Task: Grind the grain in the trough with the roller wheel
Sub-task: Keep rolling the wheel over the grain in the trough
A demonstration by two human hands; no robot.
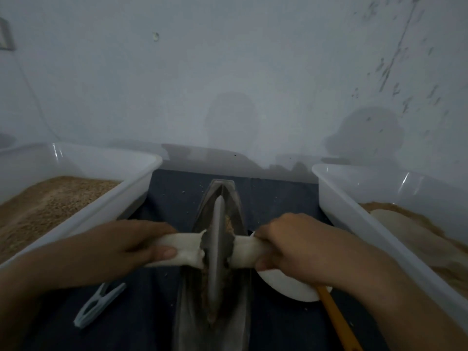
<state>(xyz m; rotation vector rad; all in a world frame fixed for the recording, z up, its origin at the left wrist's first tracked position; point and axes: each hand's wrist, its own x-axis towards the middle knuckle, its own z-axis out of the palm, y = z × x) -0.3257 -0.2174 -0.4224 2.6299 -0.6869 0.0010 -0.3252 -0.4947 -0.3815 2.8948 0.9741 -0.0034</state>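
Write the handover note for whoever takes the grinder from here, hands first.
Left hand grips the left handle; right hand grips the right handle. The wheel stands upright in the trough, about midway along it. Grain lies in the groove beside the wheel; how fine it is cannot be told. Left tub holds whole grain, right tub brownish meal. Left to do: keep rolling.

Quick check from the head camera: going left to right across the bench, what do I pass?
White plastic tub of whole grain → pale plastic clothes peg → left hand → grey metal roller wheel in the dark boat-shaped trough → right hand → white plastic tub of ground meal.
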